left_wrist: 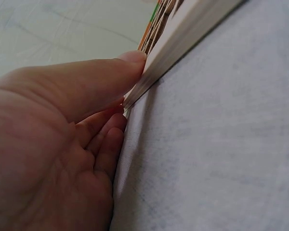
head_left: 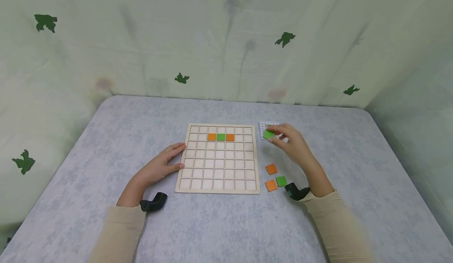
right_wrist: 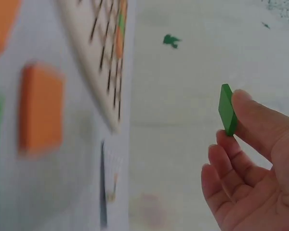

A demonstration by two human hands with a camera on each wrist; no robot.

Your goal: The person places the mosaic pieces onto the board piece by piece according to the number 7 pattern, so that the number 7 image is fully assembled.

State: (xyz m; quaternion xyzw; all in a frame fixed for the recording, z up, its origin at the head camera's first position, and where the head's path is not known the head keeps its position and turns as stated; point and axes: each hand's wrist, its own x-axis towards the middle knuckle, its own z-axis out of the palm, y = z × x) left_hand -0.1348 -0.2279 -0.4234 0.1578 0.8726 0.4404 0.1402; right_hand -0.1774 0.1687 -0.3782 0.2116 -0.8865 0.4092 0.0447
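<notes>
Here, we held a green tile [head_left: 267, 134] up near the card [head_left: 262, 131].
Our right hand [head_left: 293, 142] pinched it, thumb against fingers; our left hand [head_left: 161, 166] , thumb and fingers apart, touched the board's [head_left: 219, 173] left edge. Right of the board lay three loose tiles [head_left: 271, 185].

Pale grn backdrop [head_left: 205, 39] w/ dk grn motifs [head_left: 285, 39], gry tbl [head_left: 212, 231]

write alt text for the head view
A human right grip pinches a green tile, partly hiding a card right of a gridded board with an orange-green-orange row. The left grip touches the board's left edge. Three loose tiles lie right of the board.
</notes>
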